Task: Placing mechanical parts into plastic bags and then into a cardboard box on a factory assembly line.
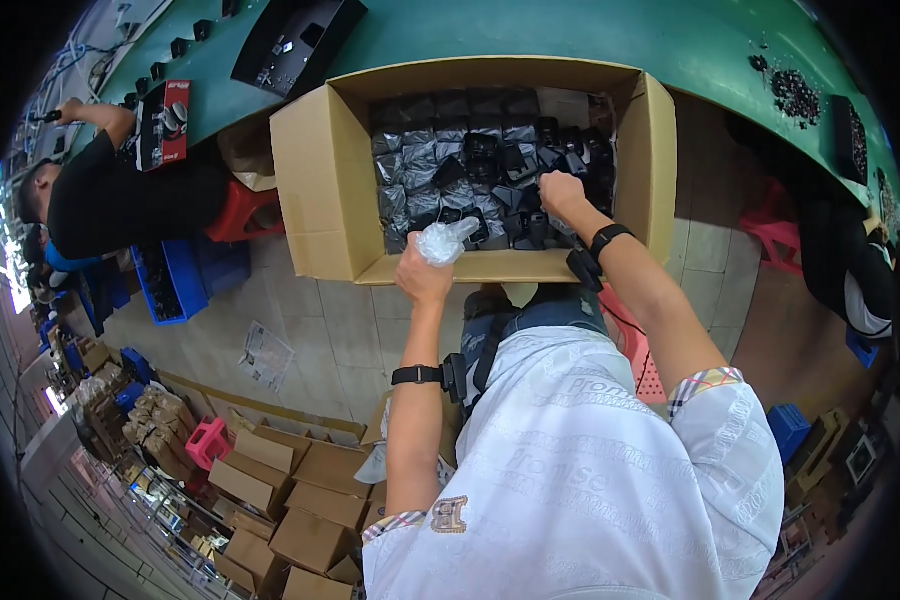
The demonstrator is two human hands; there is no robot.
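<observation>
In front of me a cardboard box [354,190] stands with its flaps spread. Rows of items in clear plastic wrap [422,158] fill its left and far parts, and loose black plastic parts [515,195] lie in its right half. My left hand [425,274] is closed around a bunched clear plastic bag [442,243] at the near edge of the box. Over the black parts my right hand [563,194] reaches in with its fingers curled together. Whatever those fingertips hold is hidden.
A green table [530,30] runs beyond the box, bearing a black tray [295,45] and a heap of small dark pieces [796,96]. At left a person in black [130,195] sits beside a blue crate [170,285]; another sits at right. Cardboard boxes [320,500] are stacked behind me.
</observation>
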